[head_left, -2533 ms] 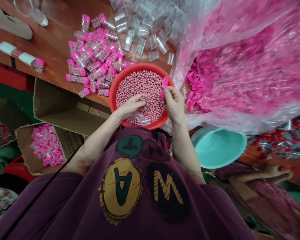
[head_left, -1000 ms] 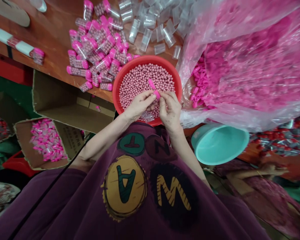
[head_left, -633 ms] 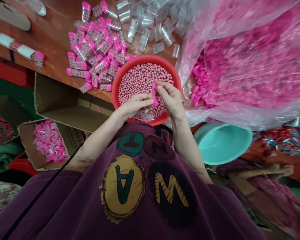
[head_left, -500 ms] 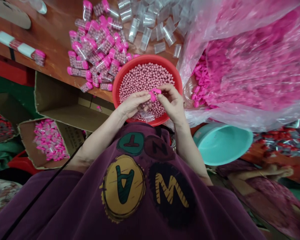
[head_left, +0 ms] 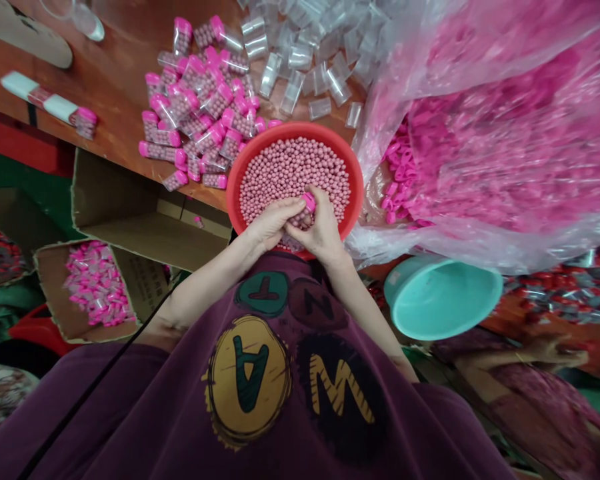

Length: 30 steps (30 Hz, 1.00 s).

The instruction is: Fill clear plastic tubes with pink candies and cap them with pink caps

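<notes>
A red bowl (head_left: 353, 175) full of small pink beads (head_left: 290, 170) sits at the near edge of the wooden table. Over its near side my left hand (head_left: 271, 223) and my right hand (head_left: 319, 230) are pressed together. Between their fingertips shows a bright pink cap (head_left: 309, 201); the clear vial under it is mostly hidden in my left hand. Both hands are closed around this capped vial.
Filled pink-capped vials (head_left: 200, 107) lie heaped left of the bowl, empty clear vials (head_left: 305, 60) behind it. A plastic bag of pink caps (head_left: 480, 127) fills the right. A teal basin (head_left: 443, 297) sits lower right; cardboard boxes (head_left: 97, 283) with vials stand lower left. Another person's hand (head_left: 550, 347) is far right.
My right hand brought a pink cap from the bowl's right side to the vial in my left hand. Both hands have since closed together and dropped toward the bowl's near rim.
</notes>
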Each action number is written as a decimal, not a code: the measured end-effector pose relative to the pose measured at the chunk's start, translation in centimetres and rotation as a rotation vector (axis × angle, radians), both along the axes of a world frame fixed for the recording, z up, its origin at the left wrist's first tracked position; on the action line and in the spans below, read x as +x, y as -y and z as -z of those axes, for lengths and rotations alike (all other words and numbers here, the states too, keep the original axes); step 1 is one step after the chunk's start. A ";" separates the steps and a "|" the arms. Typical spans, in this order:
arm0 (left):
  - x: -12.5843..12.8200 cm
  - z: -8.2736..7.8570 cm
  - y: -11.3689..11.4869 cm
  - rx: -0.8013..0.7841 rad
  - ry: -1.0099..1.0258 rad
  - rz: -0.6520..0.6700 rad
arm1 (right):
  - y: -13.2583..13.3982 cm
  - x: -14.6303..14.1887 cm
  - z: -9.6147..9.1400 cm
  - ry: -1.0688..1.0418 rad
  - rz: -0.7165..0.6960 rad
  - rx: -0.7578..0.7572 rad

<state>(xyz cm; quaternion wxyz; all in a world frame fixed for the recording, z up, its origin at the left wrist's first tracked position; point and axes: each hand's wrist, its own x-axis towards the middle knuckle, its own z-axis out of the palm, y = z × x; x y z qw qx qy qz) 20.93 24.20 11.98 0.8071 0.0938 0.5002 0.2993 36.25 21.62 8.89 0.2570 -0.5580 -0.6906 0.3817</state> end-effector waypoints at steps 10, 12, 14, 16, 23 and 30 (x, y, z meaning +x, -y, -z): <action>0.5 0.0 0.7 -0.106 0.016 -0.115 | 0.7 -0.5 0.6 -0.033 0.061 0.007; 0.6 0.1 0.8 -0.147 0.011 -0.131 | 1.0 -0.7 1.0 -0.053 0.074 -0.009; 0.7 0.3 0.8 -0.189 0.025 -0.161 | 1.3 -0.8 1.2 -0.103 0.076 -0.014; 0.7 0.5 0.6 -0.232 0.061 -0.180 | 1.3 -0.8 1.1 -0.149 0.056 -0.034; 0.6 0.3 -0.2 -0.259 0.211 -0.072 | 0.8 -0.8 0.7 -0.198 0.066 -0.088; 0.2 0.8 0.6 -0.091 0.039 -0.133 | 0.7 -0.5 1.0 0.035 0.074 -0.006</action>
